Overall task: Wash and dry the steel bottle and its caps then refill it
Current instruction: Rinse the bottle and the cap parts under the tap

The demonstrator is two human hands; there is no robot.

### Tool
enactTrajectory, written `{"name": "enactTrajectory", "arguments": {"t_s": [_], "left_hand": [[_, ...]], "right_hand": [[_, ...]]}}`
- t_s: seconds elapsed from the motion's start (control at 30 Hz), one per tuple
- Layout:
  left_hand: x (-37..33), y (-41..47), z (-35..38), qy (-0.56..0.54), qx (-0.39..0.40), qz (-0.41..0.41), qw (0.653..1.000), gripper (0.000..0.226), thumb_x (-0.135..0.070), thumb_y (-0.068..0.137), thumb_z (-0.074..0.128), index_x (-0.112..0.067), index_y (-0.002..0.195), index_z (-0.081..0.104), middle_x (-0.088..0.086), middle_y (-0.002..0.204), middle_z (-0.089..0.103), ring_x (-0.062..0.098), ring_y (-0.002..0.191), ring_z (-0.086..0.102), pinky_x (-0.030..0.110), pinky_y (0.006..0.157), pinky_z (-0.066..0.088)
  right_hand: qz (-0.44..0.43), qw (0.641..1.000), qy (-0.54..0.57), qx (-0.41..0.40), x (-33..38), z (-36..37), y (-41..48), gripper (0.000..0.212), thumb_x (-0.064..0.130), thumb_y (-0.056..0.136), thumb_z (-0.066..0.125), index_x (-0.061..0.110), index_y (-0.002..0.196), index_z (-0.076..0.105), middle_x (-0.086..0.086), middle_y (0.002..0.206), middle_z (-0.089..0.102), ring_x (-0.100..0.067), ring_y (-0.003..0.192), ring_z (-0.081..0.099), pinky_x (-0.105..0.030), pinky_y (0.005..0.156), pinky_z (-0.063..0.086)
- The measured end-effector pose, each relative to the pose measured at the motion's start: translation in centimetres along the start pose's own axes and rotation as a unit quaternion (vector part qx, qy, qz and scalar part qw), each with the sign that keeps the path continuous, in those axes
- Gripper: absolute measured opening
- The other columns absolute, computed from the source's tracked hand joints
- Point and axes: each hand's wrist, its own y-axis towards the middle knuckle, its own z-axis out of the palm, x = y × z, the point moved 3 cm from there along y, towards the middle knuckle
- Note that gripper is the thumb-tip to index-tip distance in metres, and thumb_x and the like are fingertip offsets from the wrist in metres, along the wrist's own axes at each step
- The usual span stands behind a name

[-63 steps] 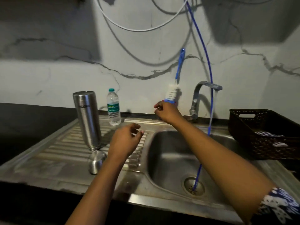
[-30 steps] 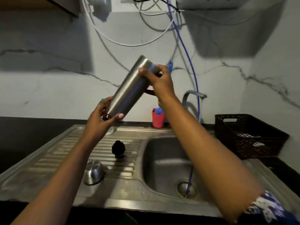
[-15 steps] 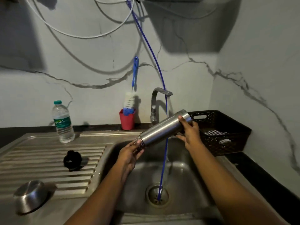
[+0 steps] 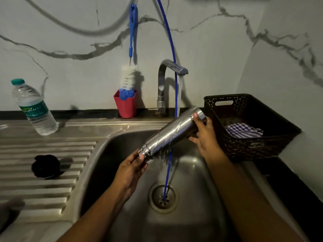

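The steel bottle [image 4: 172, 132] lies tilted over the sink basin [image 4: 195, 203], open threaded mouth down to the left, base up to the right. Water from the tap [image 4: 172, 69] runs onto its side and drips off. My left hand [image 4: 130, 169] grips the mouth end from below. My right hand [image 4: 203, 135] holds the base end. The black inner cap [image 4: 45, 165] rests on the ribbed drainboard [image 4: 43, 189]. The steel outer cap [image 4: 7, 209] is a blurred shape at the lower left edge.
A plastic water bottle [image 4: 33, 107] stands at the back left. A red cup [image 4: 125, 105] with a bottle brush [image 4: 128, 75] sits by the tap. A thin blue hose [image 4: 170, 102] hangs into the drain. A dark basket [image 4: 248, 126] with a checked cloth [image 4: 242, 131] is right of the sink.
Both hands carried the steel bottle from above the drainboard to over the basin and lowered it under the running tap. Water now wets its side.
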Motion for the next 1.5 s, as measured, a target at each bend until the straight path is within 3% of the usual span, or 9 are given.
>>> {"name": "enactTrajectory", "arguments": {"t_s": [0.1, 0.3, 0.5, 0.67, 0.77, 1.0, 1.1, 1.33, 1.5], "left_hand": [[0.1, 0.0, 0.0, 0.004, -0.002, 0.001, 1.000, 0.033, -0.005, 0.093, 0.050, -0.018, 0.123, 0.056, 0.002, 0.112, 0.066, 0.012, 0.101, 0.061, 0.025, 0.081, 0.048], [0.4, 0.3, 0.1, 0.011, 0.004, 0.001, 1.000, 0.037, -0.006, 0.096, 0.049, -0.019, 0.130, 0.053, 0.003, 0.117, 0.065, 0.013, 0.103, 0.062, 0.026, 0.077, 0.049], [0.5, 0.6, 0.7, 0.009, 0.004, -0.011, 1.000, 0.034, -0.006, 0.098, 0.046, -0.016, 0.130, 0.053, 0.002, 0.098, 0.065, 0.017, 0.088, 0.062, 0.025, 0.075, 0.049], [0.4, 0.9, 1.3, 0.005, 0.013, -0.015, 1.000, 0.036, -0.007, 0.098, 0.045, -0.014, 0.133, 0.051, 0.003, 0.097, 0.064, 0.019, 0.088, 0.062, 0.028, 0.077, 0.050], [0.3, 1.0, 1.8, 0.010, 0.029, -0.014, 0.999, 0.036, -0.008, 0.099, 0.044, -0.015, 0.134, 0.050, 0.005, 0.098, 0.064, 0.020, 0.088, 0.062, 0.028, 0.076, 0.051], [0.1, 1.1, 1.7, 0.028, 0.062, -0.021, 0.997, 0.039, -0.004, 0.097, 0.047, -0.011, 0.136, 0.047, 0.011, 0.100, 0.067, 0.017, 0.077, 0.069, 0.023, 0.062, 0.058], [-0.2, 1.4, 1.5, -0.012, 0.043, -0.010, 0.999, 0.043, 0.000, 0.093, 0.052, -0.021, 0.130, 0.045, 0.012, 0.098, 0.065, 0.021, 0.068, 0.070, 0.027, 0.064, 0.057], [-0.9, 1.3, 0.9, -0.050, -0.002, -0.024, 0.998, 0.016, -0.018, 0.101, 0.044, -0.011, 0.111, 0.055, 0.014, 0.088, 0.063, 0.020, 0.062, 0.066, 0.025, 0.055, 0.056], [-0.8, 1.6, 0.0, -0.062, -0.065, -0.051, 0.995, 0.021, -0.028, 0.100, 0.046, -0.009, 0.093, 0.055, 0.015, 0.087, 0.059, 0.025, 0.075, 0.060, 0.029, 0.047, 0.055]], "right_hand": [[0.014, 1.000, 0.014, 0.005, -0.5, -0.5, 0.1, 0.055, 0.028, 0.091, 0.057, 0.022, 0.140, 0.033, -0.011, 0.137, 0.047, -0.028, 0.114, 0.051, -0.049, 0.087, 0.048], [-0.002, 0.998, 0.034, 0.053, -0.7, -0.5, 0.8, 0.042, 0.018, 0.093, 0.054, 0.025, 0.131, 0.039, -0.007, 0.130, 0.051, -0.027, 0.115, 0.052, -0.039, 0.072, 0.050], [-0.071, 0.996, -0.030, 0.041, 0.0, 0.0, 0.1, 0.047, 0.022, 0.091, 0.058, 0.021, 0.134, 0.038, -0.005, 0.128, 0.049, -0.021, 0.107, 0.051, -0.043, 0.080, 0.048], [-0.070, 0.996, -0.014, 0.061, 0.6, -0.2, -0.3, 0.037, 0.018, 0.093, 0.055, 0.025, 0.126, 0.040, -0.007, 0.131, 0.048, -0.026, 0.113, 0.049, -0.044, 0.081, 0.048], [-0.082, 0.994, -0.013, 0.071, 0.9, -0.7, 0.0, 0.047, 0.015, 0.092, 0.056, 0.024, 0.134, 0.037, -0.006, 0.135, 0.047, -0.027, 0.116, 0.048, -0.048, 0.089, 0.045], [-0.098, 0.994, -0.029, 0.044, 0.6, -0.5, 0.5, 0.058, 0.020, 0.086, 0.066, 0.020, 0.136, 0.037, -0.006, 0.132, 0.051, -0.017, 0.095, 0.058, -0.049, 0.092, 0.048], [-0.085, 0.995, -0.018, 0.052, 0.5, -0.4, 0.7, 0.058, 0.020, 0.085, 0.067, 0.018, 0.135, 0.037, -0.006, 0.127, 0.052, -0.021, 0.101, 0.057, -0.052, 0.096, 0.045], [-0.038, 0.988, 0.066, 0.133, 0.2, 0.5, 0.5, 0.038, 0.004, 0.090, 0.054, 0.020, 0.120, 0.038, -0.009, 0.107, 0.056, -0.025, 0.097, 0.057, -0.047, 0.085, 0.048], [-0.063, 0.984, 0.053, 0.156, -0.2, 1.6, 0.2, 0.034, 0.001, 0.086, 0.058, 0.021, 0.108, 0.044, -0.003, 0.109, 0.054, -0.026, 0.102, 0.054, -0.051, 0.090, 0.046]]}}
